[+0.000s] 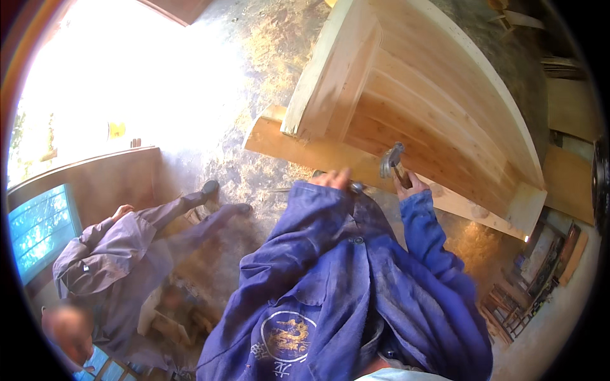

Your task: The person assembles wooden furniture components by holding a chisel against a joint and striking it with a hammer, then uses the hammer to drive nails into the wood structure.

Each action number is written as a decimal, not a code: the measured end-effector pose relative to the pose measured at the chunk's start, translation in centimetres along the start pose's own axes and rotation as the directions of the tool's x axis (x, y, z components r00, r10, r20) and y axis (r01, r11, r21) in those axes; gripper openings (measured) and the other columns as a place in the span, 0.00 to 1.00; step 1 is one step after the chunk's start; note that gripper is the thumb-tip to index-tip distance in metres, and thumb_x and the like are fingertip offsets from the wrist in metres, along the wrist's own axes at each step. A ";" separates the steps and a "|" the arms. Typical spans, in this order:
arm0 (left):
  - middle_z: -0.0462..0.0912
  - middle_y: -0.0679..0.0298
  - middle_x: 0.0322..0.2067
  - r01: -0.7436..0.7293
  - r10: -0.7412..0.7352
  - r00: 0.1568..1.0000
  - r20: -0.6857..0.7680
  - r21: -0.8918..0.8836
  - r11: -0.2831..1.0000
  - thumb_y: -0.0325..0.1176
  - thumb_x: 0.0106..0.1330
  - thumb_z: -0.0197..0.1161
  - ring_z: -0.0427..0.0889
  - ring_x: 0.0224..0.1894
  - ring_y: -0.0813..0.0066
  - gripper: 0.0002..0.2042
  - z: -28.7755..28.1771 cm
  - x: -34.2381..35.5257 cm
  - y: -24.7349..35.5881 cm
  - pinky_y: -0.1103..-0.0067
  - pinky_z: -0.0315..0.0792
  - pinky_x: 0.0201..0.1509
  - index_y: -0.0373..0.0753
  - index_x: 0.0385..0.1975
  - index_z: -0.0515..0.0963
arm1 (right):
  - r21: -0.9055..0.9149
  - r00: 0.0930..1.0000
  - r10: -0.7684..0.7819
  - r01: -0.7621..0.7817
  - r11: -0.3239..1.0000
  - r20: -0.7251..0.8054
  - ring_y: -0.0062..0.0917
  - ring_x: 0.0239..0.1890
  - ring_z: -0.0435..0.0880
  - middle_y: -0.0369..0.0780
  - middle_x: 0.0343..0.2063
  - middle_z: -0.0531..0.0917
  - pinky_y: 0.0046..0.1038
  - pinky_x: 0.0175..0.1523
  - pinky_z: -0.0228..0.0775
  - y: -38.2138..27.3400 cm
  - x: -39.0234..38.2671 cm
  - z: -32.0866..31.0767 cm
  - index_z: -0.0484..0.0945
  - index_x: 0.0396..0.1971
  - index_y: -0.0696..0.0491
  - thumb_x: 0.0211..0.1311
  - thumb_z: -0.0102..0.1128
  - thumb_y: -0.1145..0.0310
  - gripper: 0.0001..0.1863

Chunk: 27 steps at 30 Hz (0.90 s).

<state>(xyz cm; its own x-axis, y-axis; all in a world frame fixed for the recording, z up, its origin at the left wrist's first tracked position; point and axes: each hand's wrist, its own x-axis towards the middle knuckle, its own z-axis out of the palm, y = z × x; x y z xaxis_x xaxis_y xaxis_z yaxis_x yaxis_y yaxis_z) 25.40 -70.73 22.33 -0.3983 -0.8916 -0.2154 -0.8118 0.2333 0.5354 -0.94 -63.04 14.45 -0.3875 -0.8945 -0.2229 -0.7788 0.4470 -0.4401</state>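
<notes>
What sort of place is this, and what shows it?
Probably a woodworking shop: a large panelled pale-wood structure, a metal-headed hammer with a brown handle in the right hand, and a mottled brown-grey floor that looks strewn with shavings.

Right hand (414,185) closed around the handle of a hammer (390,161), its head raised before a large wooden case (438,108). Left hand (332,180) near the waist, grip unclear. At left, a person (117,244) in grey; pale debris litters the floor (273,47).
</notes>
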 end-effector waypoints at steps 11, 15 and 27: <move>0.72 0.65 0.28 -0.626 0.588 0.764 -0.265 -0.084 0.775 0.38 0.48 0.69 0.76 0.32 0.65 0.09 -0.4 4.2 4.1 0.71 0.69 0.36 0.43 0.25 0.78 | 0.813 0.767 0.637 -0.417 0.406 0.076 0.18 0.09 0.66 0.34 0.16 0.73 0.23 0.14 0.58 -2.7 -12.6 -2.0 0.70 0.33 0.52 0.68 0.60 0.61 0.12; 0.75 0.64 0.34 -0.576 0.545 0.809 -0.218 -0.116 0.809 0.34 0.48 0.70 0.78 0.41 0.63 0.10 0.0 4.4 3.4 0.67 0.72 0.43 0.44 0.31 0.80 | 0.853 0.733 0.635 -0.474 0.218 0.245 0.18 0.09 0.66 0.35 0.16 0.73 0.24 0.13 0.57 -1.6 -13.8 1.1 0.70 0.34 0.53 0.66 0.62 0.61 0.13; 0.82 0.60 0.31 -0.500 0.501 0.865 -0.036 -0.148 0.853 0.37 0.49 0.70 0.85 0.37 0.56 0.13 0.0 6.8 4.0 0.64 0.77 0.41 0.43 0.33 0.78 | 0.863 0.731 0.643 -0.154 0.481 -0.228 0.17 0.12 0.69 0.35 0.19 0.74 0.23 0.16 0.59 -5.4 -13.2 -3.0 0.70 0.38 0.52 0.66 0.60 0.66 0.09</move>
<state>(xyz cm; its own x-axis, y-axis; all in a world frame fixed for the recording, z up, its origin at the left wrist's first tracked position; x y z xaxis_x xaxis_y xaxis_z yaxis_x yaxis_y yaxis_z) 19.42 -75.84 22.97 -0.7355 -0.6684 0.1112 -0.4302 0.5874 0.6854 6.90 -53.62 22.35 -0.8967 -0.3668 -0.2477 0.1109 0.3555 -0.9281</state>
